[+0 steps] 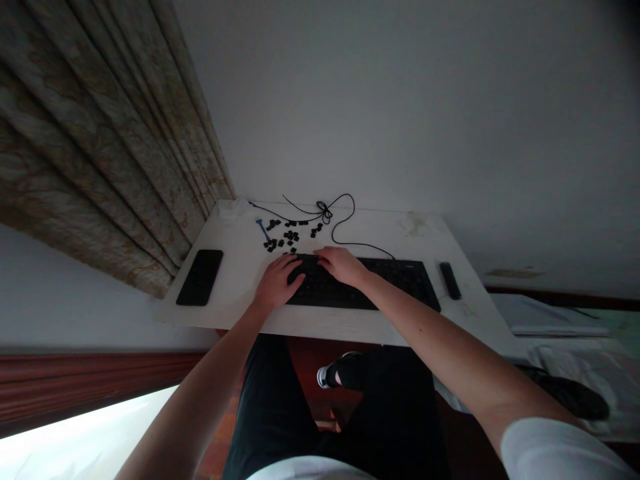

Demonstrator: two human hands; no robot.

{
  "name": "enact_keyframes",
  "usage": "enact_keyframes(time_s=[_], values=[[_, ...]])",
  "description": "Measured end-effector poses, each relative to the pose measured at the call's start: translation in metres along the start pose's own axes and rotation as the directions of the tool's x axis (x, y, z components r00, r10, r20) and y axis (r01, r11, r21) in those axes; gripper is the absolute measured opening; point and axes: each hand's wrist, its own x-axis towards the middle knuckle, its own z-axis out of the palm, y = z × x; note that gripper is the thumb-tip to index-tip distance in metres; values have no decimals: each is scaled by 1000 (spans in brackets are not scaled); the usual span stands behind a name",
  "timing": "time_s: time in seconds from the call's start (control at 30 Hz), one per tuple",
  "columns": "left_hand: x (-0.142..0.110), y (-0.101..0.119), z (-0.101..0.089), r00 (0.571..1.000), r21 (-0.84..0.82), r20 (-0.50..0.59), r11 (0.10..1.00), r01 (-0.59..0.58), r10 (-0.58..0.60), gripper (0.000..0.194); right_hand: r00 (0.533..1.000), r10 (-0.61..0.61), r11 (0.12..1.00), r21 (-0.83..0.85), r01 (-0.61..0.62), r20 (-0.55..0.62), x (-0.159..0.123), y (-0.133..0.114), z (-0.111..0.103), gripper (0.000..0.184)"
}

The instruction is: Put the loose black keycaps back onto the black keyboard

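Note:
My left hand (pixel 277 283) rests curled on the left end of a black computer keyboard (pixel 370 283), its fingers spread over the keys. My right hand (pixel 343 265) lies on the keyboard's upper edge, fingers stretched to the left, close to my left hand. Neither hand visibly holds anything. Just beyond the keyboard lie several loose black keycaps (pixel 289 235), with a small blue tool (pixel 263 229) to their left. A black cable (pixel 327 213) loops across the far part of the white desk (pixel 240 273) and runs to the keyboard.
A black smartphone (pixel 199 277) lies at the desk's left and a black remote control (pixel 450 280) at its right. A patterned curtain (pixel 100 147) hangs left of the desk, against a white wall (pixel 400 113). My dark-trousered legs and a shoe show below the desk's near edge.

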Motion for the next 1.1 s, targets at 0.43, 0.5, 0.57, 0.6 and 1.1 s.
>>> enact_keyframes(time_s=[0.43, 0.5, 0.57, 0.6, 1.1], values=[[0, -1, 0, 1000, -11, 1, 1000, 5, -5, 36, 980, 192, 951, 255, -173, -51, 2, 15, 6, 21], [0, -1, 0, 1000, -12, 2, 1000, 4, -4, 36, 982, 185, 947, 275, -169, -36, 3, 15, 8, 20], [0, -1, 0, 1000, -8, 1, 1000, 7, -7, 36, 983, 180, 948, 272, -165, -31, 3, 15, 8, 20], [0, -1, 0, 1000, -7, 1, 1000, 9, -9, 36, 984, 174, 952, 261, -160, -30, 3, 16, 8, 20], [1, 0, 0, 1000, -20, -7, 1000, 6, -6, 34, 997, 71, 993, 91, -73, 23, 5, 7, -1, 34]])
